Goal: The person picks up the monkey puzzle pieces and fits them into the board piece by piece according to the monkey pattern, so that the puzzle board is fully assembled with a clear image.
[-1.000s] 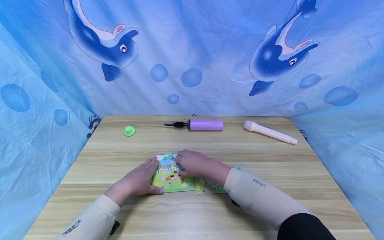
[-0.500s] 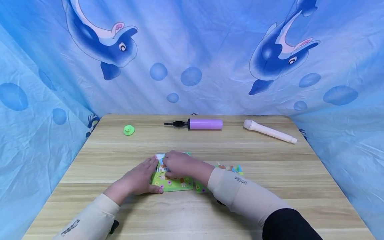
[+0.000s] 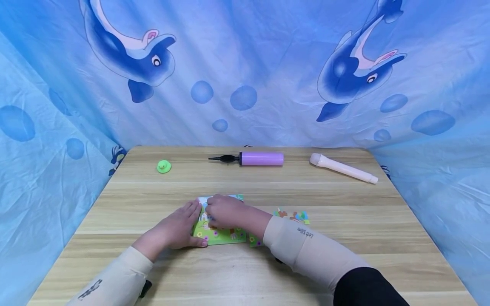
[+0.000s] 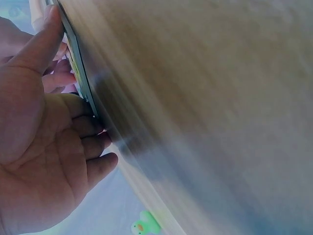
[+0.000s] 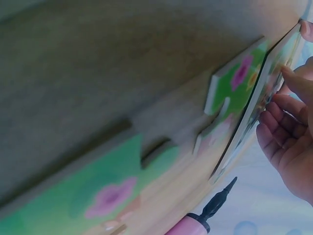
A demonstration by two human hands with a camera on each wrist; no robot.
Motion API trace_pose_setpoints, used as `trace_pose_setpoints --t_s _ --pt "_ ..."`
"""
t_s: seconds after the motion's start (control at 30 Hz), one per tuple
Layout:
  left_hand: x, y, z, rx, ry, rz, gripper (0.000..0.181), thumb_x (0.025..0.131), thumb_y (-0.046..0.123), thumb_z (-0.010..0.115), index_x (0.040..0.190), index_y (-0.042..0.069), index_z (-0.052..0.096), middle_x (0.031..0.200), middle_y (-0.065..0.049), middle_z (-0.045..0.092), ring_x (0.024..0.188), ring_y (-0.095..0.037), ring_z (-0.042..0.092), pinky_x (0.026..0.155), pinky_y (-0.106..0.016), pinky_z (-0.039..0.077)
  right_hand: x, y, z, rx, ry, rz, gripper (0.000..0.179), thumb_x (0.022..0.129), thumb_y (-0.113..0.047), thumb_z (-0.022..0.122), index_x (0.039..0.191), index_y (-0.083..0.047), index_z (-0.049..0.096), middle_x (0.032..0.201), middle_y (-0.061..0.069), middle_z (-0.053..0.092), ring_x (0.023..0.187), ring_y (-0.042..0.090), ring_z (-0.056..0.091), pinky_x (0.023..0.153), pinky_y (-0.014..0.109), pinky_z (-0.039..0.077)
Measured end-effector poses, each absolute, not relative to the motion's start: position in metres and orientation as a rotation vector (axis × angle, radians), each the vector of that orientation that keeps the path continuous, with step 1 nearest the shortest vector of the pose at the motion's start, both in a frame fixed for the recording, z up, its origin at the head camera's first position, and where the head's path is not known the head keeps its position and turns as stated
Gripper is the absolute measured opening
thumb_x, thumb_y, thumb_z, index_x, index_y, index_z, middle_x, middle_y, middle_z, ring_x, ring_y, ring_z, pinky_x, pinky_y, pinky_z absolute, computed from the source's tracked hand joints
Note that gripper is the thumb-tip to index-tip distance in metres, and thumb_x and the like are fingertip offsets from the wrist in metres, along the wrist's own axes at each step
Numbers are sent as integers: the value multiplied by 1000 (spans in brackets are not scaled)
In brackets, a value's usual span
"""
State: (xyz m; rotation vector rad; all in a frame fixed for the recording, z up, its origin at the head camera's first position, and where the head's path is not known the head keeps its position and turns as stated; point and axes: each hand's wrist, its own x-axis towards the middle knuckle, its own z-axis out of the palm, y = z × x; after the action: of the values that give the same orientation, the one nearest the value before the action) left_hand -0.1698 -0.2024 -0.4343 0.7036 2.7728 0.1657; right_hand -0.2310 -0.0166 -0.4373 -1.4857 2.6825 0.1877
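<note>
A square jigsaw puzzle [image 3: 226, 239] with a bright cartoon picture lies in its board on the table. My left hand [image 3: 179, 225] rests along its left edge, thumb at the near corner and fingers reaching up the side. In the left wrist view, the left fingertips meet the board's rim. Over the picture, my right hand [image 3: 226, 211] has bent fingers, with thumb and forefinger tips down on its left half. The right wrist view shows those fingertips [image 5: 287, 73] at the board's face; I cannot tell whether they pinch a piece.
Loose puzzle pieces [image 3: 300, 216] lie right of the board, partly under the right forearm. Along the back are a green toy duck [image 3: 163, 166], a purple balloon pump [image 3: 262, 159] and a pale microphone-shaped toy [image 3: 342, 168]. A blue dolphin-print curtain [image 3: 268, 123] surrounds the table.
My right hand has slid left across the puzzle, uncovering its upper right corner and more of the loose pieces, then stayed nearly still. The left hand has kept its place.
</note>
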Motion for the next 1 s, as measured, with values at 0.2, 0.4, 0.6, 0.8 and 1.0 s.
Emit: trace_pose_setpoints --t_s 0.2,0.4,0.6,0.8,1.0 --pt "-169 -203 -434 707 2784 175 111 80 66 67 150 -11 26 159 -27 19 147 -43 20 118 -55 26 -230 -21 -436 -1445 2684 157 23 93 -41 64 101 -19 70 88 -9 53 77 8 48 68 20 44" --pt "-169 -202 -432 707 2763 104 109 83 67 63 151 -10 23 160 -26 17 148 -43 18 119 -55 24 -227 -22 -434 -1374 2693 149 29 92 -42 65 113 -22 68 103 -7 60 90 10 54 82 23 50" --pt "-168 -199 -426 659 2719 56 109 84 69 59 153 -7 21 162 -24 13 150 -41 14 120 -55 22 -224 -20 -434 -1379 2699 170 41 95 -45 60 127 -20 62 125 -1 59 111 15 56 99 29 49" --pt "-167 -200 -426 659 2721 60 109 84 69 60 152 -7 22 162 -25 13 149 -42 14 119 -55 23 -226 -11 -433 -1395 2644 69 43 96 -50 57 123 -17 64 120 -1 58 110 13 54 101 26 46" --pt "-167 -199 -426 657 2728 78 110 83 69 61 152 -7 23 162 -24 14 149 -41 15 119 -55 23 -230 17 -428 -1434 2626 -133 43 98 -44 56 132 -17 60 118 -3 59 111 11 54 102 25 46"
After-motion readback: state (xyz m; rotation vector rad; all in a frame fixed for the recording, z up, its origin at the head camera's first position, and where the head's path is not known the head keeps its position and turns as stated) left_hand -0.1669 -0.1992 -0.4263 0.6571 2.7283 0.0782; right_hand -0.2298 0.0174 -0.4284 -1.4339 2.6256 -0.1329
